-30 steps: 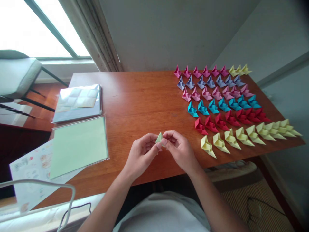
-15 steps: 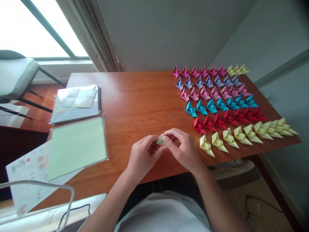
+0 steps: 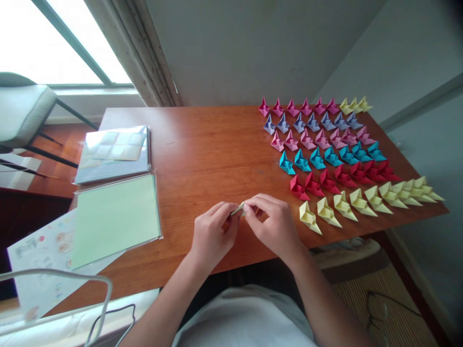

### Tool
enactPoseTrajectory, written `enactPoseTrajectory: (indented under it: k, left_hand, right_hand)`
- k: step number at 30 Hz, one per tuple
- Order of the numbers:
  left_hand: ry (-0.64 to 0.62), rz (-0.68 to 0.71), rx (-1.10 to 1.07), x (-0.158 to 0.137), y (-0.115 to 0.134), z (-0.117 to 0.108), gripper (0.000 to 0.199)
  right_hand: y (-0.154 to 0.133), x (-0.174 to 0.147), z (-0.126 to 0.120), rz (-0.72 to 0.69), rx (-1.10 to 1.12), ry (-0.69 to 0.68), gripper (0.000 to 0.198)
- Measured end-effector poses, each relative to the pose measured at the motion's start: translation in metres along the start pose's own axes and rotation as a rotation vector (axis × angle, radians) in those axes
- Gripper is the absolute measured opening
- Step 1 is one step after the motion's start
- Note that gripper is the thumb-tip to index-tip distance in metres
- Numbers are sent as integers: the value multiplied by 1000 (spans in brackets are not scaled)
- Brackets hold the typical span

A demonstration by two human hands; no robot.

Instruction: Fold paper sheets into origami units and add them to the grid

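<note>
A small folded piece of pale yellow-green paper (image 3: 238, 209) is pinched between my two hands above the table's front part. My left hand (image 3: 214, 231) grips its left end, and my right hand (image 3: 272, 222) pinches its right end between thumb and fingers. The paper shows nearly edge-on, as a narrow strip; most of it is hidden by my fingers. Just right of my right hand begins a row of pale yellow folded paper boats (image 3: 308, 217). Behind that row stand red paper boats (image 3: 298, 187).
Farther back are rows of turquoise (image 3: 287, 163), pink (image 3: 277, 141), lilac (image 3: 269, 124) and magenta (image 3: 264, 107) boats. On the left, a pack of green paper (image 3: 115, 219) and another pack (image 3: 115, 168) lie on the wooden table (image 3: 202, 154). A white cable (image 3: 72, 273) crosses the lower left.
The folded paper has turned from showing a triangular face to nearly edge-on. My left fingers have curled closer around it; my right hand has hardly moved.
</note>
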State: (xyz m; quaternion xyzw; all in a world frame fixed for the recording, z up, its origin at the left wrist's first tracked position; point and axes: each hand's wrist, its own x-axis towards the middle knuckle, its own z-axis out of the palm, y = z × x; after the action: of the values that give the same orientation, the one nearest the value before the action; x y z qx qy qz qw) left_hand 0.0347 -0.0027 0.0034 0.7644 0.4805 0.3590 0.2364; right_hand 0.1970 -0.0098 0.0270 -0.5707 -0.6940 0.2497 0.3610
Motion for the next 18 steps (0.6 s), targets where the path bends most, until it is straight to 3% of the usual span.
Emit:
enactPoseTrajectory:
  k: [10,18]
  left_hand:
    - [102,111,87,-3,2,1,15]
    - [143,-69,25,1,4,-1,12]
  right_hand:
    - [-10,3,16,78,-97,144,20]
    - [-11,1,21,53,-59,137,15]
